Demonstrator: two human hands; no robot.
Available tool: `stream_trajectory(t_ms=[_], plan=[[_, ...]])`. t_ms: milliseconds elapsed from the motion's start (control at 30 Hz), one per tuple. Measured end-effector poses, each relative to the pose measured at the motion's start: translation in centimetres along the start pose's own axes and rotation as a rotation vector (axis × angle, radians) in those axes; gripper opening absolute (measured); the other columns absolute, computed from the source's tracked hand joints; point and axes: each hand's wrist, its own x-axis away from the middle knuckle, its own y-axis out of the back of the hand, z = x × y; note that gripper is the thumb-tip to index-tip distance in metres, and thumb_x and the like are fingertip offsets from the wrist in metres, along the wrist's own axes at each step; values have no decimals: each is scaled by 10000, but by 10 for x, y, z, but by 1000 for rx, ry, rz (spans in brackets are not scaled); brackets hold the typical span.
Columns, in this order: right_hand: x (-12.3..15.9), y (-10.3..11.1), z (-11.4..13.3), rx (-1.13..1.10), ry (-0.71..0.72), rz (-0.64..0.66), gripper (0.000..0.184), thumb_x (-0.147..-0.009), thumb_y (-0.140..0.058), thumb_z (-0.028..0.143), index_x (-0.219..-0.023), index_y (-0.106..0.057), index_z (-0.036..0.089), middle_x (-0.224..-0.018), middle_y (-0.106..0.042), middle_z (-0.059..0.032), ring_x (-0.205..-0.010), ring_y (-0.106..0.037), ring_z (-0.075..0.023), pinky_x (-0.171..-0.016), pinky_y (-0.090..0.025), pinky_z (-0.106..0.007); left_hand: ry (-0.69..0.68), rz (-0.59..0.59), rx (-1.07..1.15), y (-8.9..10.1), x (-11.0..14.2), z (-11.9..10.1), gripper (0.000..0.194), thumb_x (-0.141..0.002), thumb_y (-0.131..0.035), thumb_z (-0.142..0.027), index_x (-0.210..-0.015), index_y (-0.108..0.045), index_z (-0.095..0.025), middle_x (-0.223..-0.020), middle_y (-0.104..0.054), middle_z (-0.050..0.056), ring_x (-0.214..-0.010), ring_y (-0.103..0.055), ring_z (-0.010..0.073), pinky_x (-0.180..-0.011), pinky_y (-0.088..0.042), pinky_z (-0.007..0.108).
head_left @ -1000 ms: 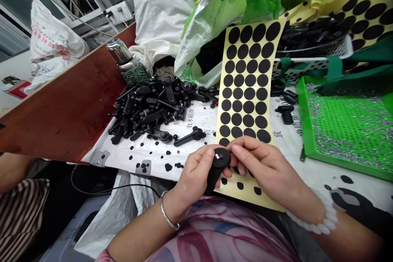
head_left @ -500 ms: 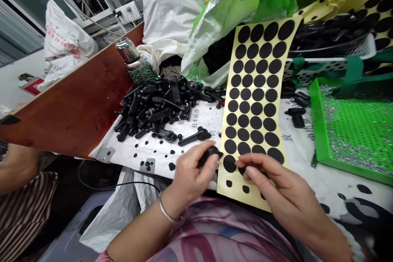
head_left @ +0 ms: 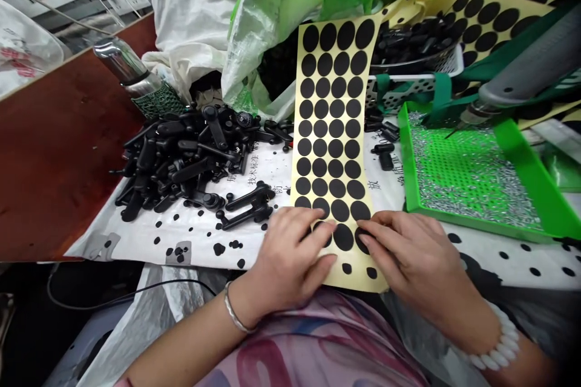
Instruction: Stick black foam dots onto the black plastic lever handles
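Two bare hands rest on the lower end of a long yellow sheet of black round stickers (head_left: pixel 334 151), which lies upright in view on white printed paper (head_left: pixel 136 236). The left hand (head_left: pixel 288 254) lies flat with its fingers (head_left: pixel 308 236) loosely spread over the sheet's left edge, gripping nothing. The right hand (head_left: pixel 403 254) has its fingers (head_left: pixel 390 224) slightly curved, with the tips touching the sheet among the bottom stickers, also released. A metal bangle (head_left: pixel 233 317) circles the left wrist, and a white bead bracelet (head_left: pixel 494 341) circles the right.

Just left of the hands lie two loose black plastic handles (head_left: pixel 247 205), beside a heap of similar handles (head_left: pixel 181 157). Beyond the heap stands a steel flask (head_left: pixel 122 60) in a green mesh sleeve, at the edge of a reddish-brown wooden desk (head_left: pixel 59 157). To the right sits a green perforated tray (head_left: pixel 408 157) scattered with silver metal bits (head_left: pixel 472 187), and a grey screwdriver (head_left: pixel 526 66) hangs over its far corner. Farther back stands a white basket (head_left: pixel 408 81) of black parts.
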Motion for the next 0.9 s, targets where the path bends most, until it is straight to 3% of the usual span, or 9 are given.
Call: stream_trajectory(t_ms=[100, 200, 433, 600, 767, 900], plan=[[-1, 2, -4, 87, 48, 60, 238, -918, -453, 173, -994, -665, 95, -862, -622, -124, -779, -564, -258, -711, -400, -415, -35, 217, 95, -9, -14, -6, 489, -884, -495, -401, -1287, -499, -124, -1351, -510, 183, -1249, -449, 316, -1068, -298, 500], [0, 4, -7, 116, 77, 100, 234, -909, -450, 137, -971, -671, 94, -829, -618, -114, -745, -547, -250, -700, -384, -406, -8, 299, 120, -19, -18, -3, 552, -882, -488, -448, -1322, -470, -114, -1404, -463, 190, -1309, -396, 337, -1095, -248, 530], [-5, 0, -13, 4, -30, 166, 197, -913, -456, 177, -840, -639, 155, -760, -582, -53, -723, -559, -215, -734, -363, -377, -20, 274, 47, -28, -14, 3, 543, -885, -479, -472, -1287, -500, -108, -1397, -483, 160, -1300, -419, 303, -1094, -292, 492], [-8, -7, -13, 95, -26, 164, 236, -927, -433, 160, -736, -571, 168, -690, -536, -36, -648, -514, -209, -677, -346, -365, -14, 272, 31, -28, -14, 3, 542, -885, -473, -486, -1287, -503, -124, -1399, -486, 145, -1293, -430, 292, -1088, -306, 479], [10, -9, 4, 224, 35, 142, 211, -908, -427, 100, -758, -560, 165, -704, -551, -55, -669, -505, -238, -702, -346, -392, -2, 274, 39, -27, -14, 3, 541, -886, -469, -493, -1282, -510, -127, -1401, -489, 132, -1295, -427, 291, -1086, -307, 475], [33, 3, 16, 164, 57, 112, 189, -895, -400, 77, -832, -557, 161, -773, -596, -80, -722, -538, -248, -747, -362, -421, -2, 257, 51, -29, -14, 3, 531, -888, -470, -488, -1276, -516, -129, -1394, -495, 132, -1294, -428, 288, -1089, -303, 468]])
